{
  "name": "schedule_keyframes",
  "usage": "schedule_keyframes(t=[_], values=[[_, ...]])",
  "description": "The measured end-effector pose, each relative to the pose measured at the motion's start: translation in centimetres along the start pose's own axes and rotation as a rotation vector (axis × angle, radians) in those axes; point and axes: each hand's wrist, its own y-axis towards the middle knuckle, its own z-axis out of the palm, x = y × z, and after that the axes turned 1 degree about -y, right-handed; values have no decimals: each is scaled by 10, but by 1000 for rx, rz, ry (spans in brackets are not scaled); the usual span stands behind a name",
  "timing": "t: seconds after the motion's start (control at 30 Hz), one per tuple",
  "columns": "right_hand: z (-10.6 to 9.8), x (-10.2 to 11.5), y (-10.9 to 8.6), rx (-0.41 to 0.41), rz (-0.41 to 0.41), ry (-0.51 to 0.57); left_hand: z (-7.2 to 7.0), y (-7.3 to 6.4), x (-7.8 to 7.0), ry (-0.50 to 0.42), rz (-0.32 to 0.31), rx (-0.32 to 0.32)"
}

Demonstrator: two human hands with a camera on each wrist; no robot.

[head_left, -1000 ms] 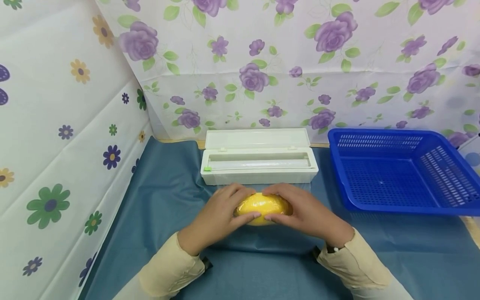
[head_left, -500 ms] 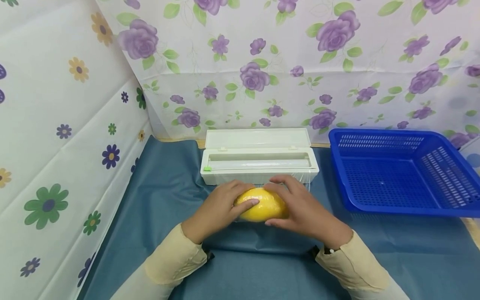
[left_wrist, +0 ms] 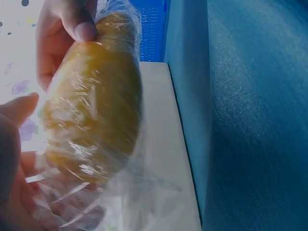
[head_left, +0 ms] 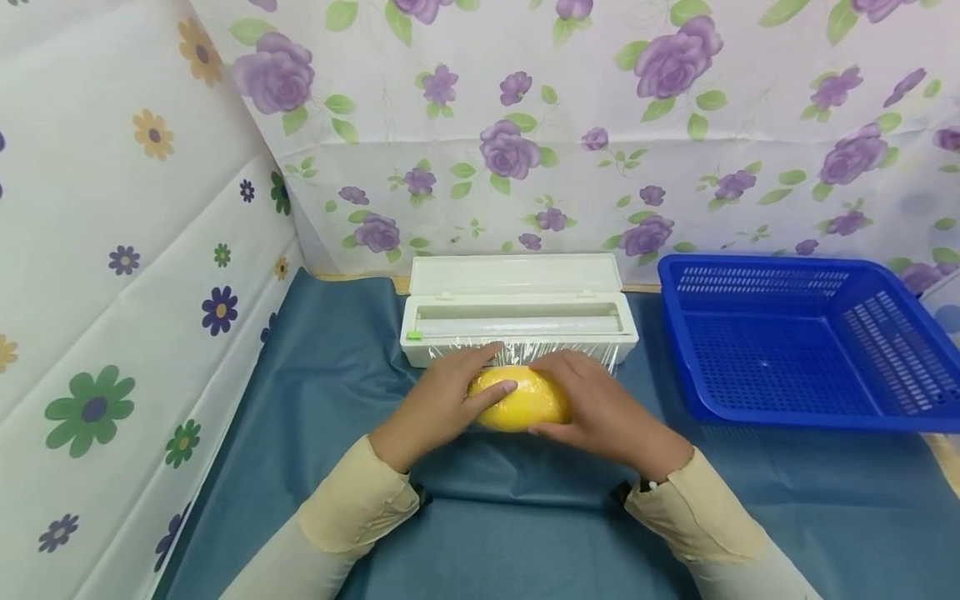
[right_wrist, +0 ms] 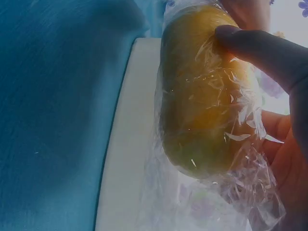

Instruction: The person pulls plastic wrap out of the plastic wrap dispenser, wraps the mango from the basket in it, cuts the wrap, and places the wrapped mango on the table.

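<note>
Between both hands is a smooth, oval yellow fruit (head_left: 525,402), wrapped in clear cling film (right_wrist: 207,202); its exact kind I cannot tell. My left hand (head_left: 442,404) holds its left end, thumb over the near side. My right hand (head_left: 607,417) grips the right end, its thumb low in front and fingers over the top. In the right wrist view the right thumb (right_wrist: 260,50) presses on the wrapped fruit. Film stretches from the fruit back to a white cling film dispenser (head_left: 517,350), whose lid stands raised over the roll (head_left: 517,325).
A blue plastic basket (head_left: 678,367) stands at the right, beside the dispenser. Dark teal cloth (head_left: 510,550) covers the table. Floral sheets (head_left: 465,108) hang behind and along the left side.
Both hands have moved the fruit slightly away from the body, toward the dispenser, turning it a little. The film in front of the dispenser now looks lifted and creased.
</note>
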Motion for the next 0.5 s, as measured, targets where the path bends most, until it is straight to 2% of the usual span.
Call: schedule_keyframes(t=[0.13, 0.23, 0.3, 0.5], values=[[2, -6, 3, 24, 25, 6, 3, -2, -2, 159, 63, -45], [4, -9, 6, 36, 43, 31, 6, -5, -5, 296, 124, -44], [5, -11, 7, 43, 62, 50, 9, -6, -6, 359, 138, -31], [10, -18, 10, 61, 117, 83, 18, -4, -6, 403, 137, -24]])
